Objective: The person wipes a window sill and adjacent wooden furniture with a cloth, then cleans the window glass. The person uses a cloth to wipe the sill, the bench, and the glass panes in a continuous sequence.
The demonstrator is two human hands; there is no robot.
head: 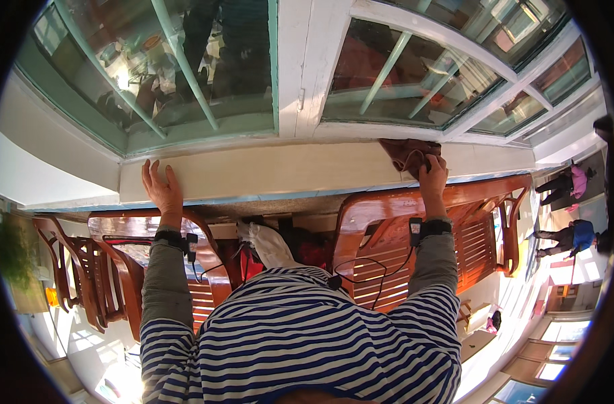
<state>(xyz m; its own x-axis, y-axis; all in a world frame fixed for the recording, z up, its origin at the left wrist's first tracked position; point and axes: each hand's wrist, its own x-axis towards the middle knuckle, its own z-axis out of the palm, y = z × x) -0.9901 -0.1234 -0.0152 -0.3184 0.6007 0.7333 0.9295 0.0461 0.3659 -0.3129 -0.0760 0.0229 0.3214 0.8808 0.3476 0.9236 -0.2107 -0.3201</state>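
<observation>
My right hand (432, 174) grips a dark brown cloth (410, 154) at the right part of the cream window sill (286, 161). The cloth is bunched up and lies against the foot of the white window frame (299, 65). My left hand (164, 189) rests at the left part of the same sill, its fingers spread and nothing in it. Both wrists bear dark bands with small devices and thin black cables.
Reddish wooden slatted benches (382, 207) stand below the sill on both sides of me. A whitish cloth (269, 245) hangs between them. Barred window panes (185, 65) rise beyond the sill. Two people (579, 182) are far off at the right.
</observation>
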